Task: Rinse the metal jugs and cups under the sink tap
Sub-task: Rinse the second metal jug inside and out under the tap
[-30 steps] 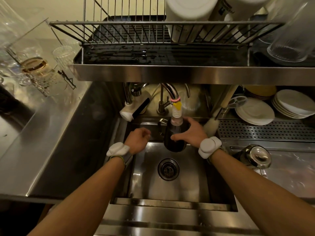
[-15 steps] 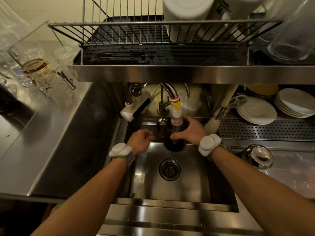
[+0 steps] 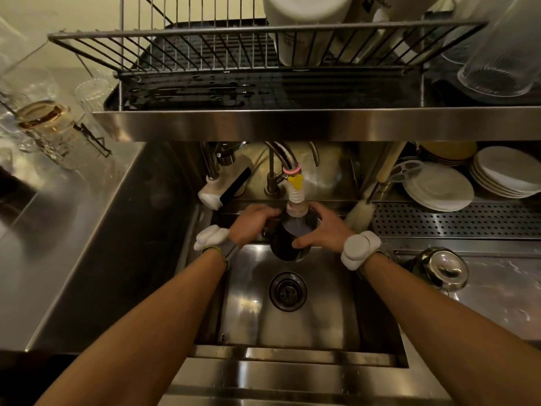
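Metal jug (image 3: 288, 241): held upright over the back of the sink (image 3: 319, 329), its open mouth directly under the ribbed nozzle (image 3: 296, 197) of the tap (image 3: 283, 155). The nozzle tip sits at the jug's mouth. Running water is not discernible at this resolution.

Right hand (image 3: 322, 230): wrapped round the jug's right side, thumb across the near face, fingers curved behind.

Left hand (image 3: 253, 224): fingers curled against the jug's left side, at the dark handle. It appears to grip the handle, though the contact itself is hidden by the knuckles.

Both wrists carry white bands.

Sink: the drain (image 3: 287, 291) lies in the basin floor, nearer the camera than the jug.

Table (image 3: 503, 291), right of the sink: a second shiny metal vessel (image 3: 442, 269) stands just beside the basin edge. Behind it, stacked white plates (image 3: 437, 186) rest above a perforated tray, and a bottle brush (image 3: 360, 212) leans near the right hand.

Above: a wire dish rack (image 3: 234, 48) on a steel shelf holds white containers. Clear glasses (image 3: 44, 118) stand at far left.
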